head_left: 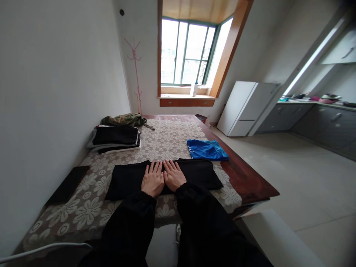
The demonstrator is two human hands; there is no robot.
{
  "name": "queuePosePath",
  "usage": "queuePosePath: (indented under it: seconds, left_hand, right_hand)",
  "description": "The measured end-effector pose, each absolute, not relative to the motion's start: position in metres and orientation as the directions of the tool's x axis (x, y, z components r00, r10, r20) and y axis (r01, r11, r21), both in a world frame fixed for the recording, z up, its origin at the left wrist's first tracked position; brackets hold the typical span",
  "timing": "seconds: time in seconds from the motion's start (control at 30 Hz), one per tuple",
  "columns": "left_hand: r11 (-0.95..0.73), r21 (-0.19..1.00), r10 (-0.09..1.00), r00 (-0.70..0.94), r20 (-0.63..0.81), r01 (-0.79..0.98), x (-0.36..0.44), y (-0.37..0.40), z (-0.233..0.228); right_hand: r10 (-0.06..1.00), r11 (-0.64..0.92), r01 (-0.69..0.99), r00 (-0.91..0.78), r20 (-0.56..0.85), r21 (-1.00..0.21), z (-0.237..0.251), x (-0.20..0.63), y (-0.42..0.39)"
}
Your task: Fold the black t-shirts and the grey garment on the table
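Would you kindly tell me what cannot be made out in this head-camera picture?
- Middle of the black garment: hidden under the left hand and right hand, both pressed flat.
- Print on the blue shirt: too small to read.
- Items in the folded stack: only edges show.
- Dark flat object by the wall: too dim to identify.

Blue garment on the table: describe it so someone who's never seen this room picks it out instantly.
Start at the long table with the floral lace cloth that runs toward the window. On its right side, just beyond the black garment under the left hand and right hand, lies the blue garment, folded into a flat rectangle. It is the only bright-coloured fabric there; the stack across the table is dark.
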State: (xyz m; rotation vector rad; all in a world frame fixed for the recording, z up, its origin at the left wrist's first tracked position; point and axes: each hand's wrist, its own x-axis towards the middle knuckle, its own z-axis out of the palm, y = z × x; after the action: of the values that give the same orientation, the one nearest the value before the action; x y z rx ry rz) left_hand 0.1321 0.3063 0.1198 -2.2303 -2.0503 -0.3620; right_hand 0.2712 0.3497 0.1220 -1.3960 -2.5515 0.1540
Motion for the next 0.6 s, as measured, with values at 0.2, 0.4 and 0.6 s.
queuePosePath:
  seconds: [0.2, 0.4, 0.6]
  left_hand:
    - [-0.066, 0.114, 0.978, 0.042, 0.202, 0.991, 0.134, 0.309, 0.122]
    - [-0.057, 0.127, 0.982, 0.032, 0.185, 0.99, 0.134, 0.309, 0.121]
    - [-0.019, 0.132, 0.987, -0.003, 0.159, 0.991, 0.117, 0.312, 0.123]
  right_hand:
    - [0.846, 0.532, 0.823, -0.509, 0.157, -0.198, 0.123, 0.269, 0.348]
    - [0.863, 0.504, 0.842, -0.485, 0.139, -0.193, 0.121, 0.268, 0.348]
    - [0.892, 0.451, 0.873, -0.433, 0.131, -0.185, 0.117, 0.282, 0.358]
